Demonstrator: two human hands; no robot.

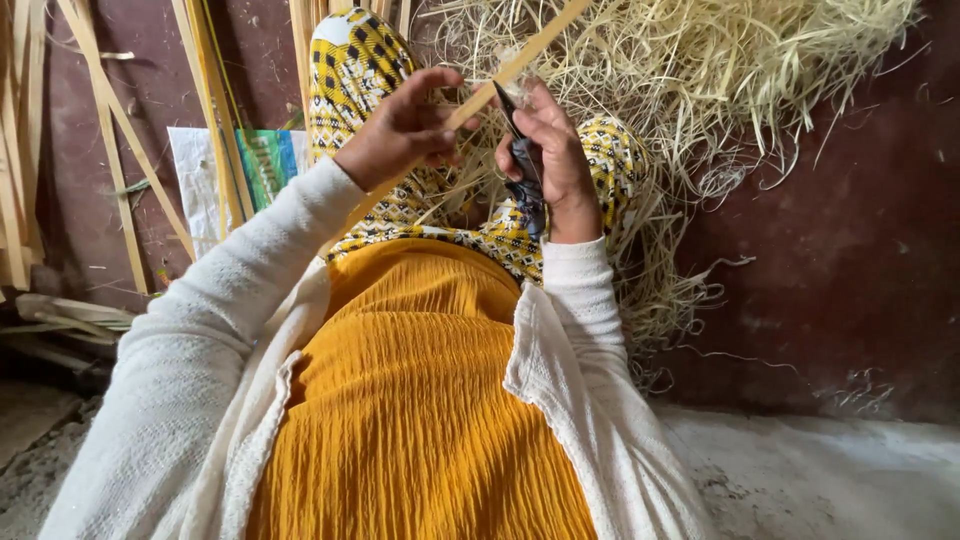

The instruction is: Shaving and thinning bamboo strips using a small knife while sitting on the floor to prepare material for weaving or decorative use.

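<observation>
A: What lies at the centre?

B: A pale bamboo strip (520, 62), running on a slant from the upper right down toward the lap, crossing above the knees. It passes between the two hands.

A: And the left hand?

B: The left hand (405, 130) pinches the strip from above; thumb and forefinger close on it, the remaining fingers curled loosely beside them.

A: The right?

B: The right hand (550, 160) is wrapped around the dark handle of a knife (522, 165), fingers pressed together in a fist-like grip. The blade points up and meets the strip just beside the left fingertips.

A: What surrounds them?

B: Both arms wear a cream knitted cardigan (220, 330) over a mustard-yellow dress (420, 400). Under the hands, the knees are covered by a yellow patterned cloth (360, 60) with black and white checks. Beyond the knees, a heap of fine straw-coloured shavings (700, 80) spreads over the dark red floor (860, 260). To the left, more long split strips (215, 110) lean and lie crossed, over a white and green printed sack (255, 165).
</observation>
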